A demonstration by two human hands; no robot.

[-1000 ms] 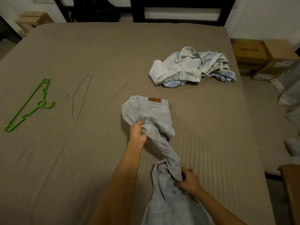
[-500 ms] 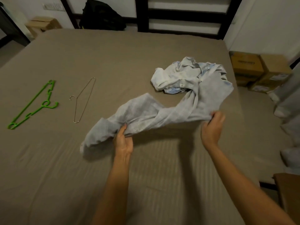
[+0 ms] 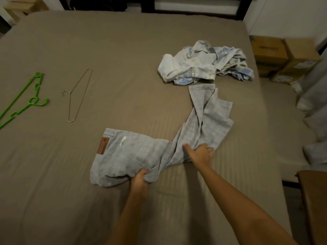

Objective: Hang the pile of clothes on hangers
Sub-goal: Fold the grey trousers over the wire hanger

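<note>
Trousers point(image 3: 134, 156) — soft, limp, light — near the bed's point(image 3: 123, 50) front edge.
Left grip point(image 3: 139, 181) bunches the seat, right grip point(image 3: 200, 152) pinches the legs — waistband point(image 3: 107, 137) likely holds best.

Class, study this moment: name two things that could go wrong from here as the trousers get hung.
1. The grey trousers lie bent, legs twisted where the right hand grips them; hung so, they may crease.
2. The wire hanger looks thin; the trousers could slide off it.
</note>
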